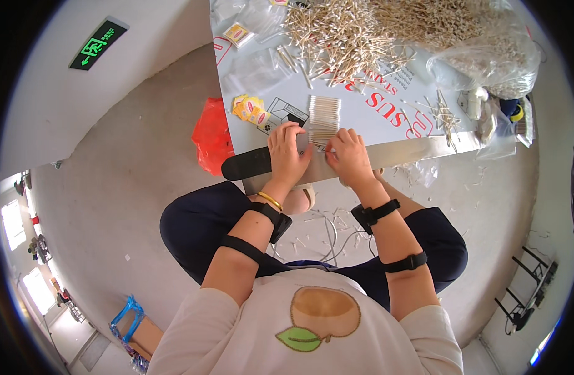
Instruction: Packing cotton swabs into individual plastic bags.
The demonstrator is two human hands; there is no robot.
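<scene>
A neat row of cotton swabs (324, 114) lies side by side on the grey table top, close to its near edge. At the row's lower left, my left hand (288, 149) rests with curved fingers and the thumb held apart from them; nothing shows in it. My right hand (350, 154) is at the row's lower right, fingertips pinched together beside the nearest swabs. What the pinch holds is too small to make out. Farther back spreads a large loose heap of cotton swabs (343, 37).
Yellow cards (251, 110) lie left of the row, with clear plastic bags (252, 70) behind. A black strip (246, 164) lies by the table's near-left edge. A red bag (212, 137) hangs at the left side. Scattered swabs (446, 119) and a large plastic bag (487, 59) occupy the right.
</scene>
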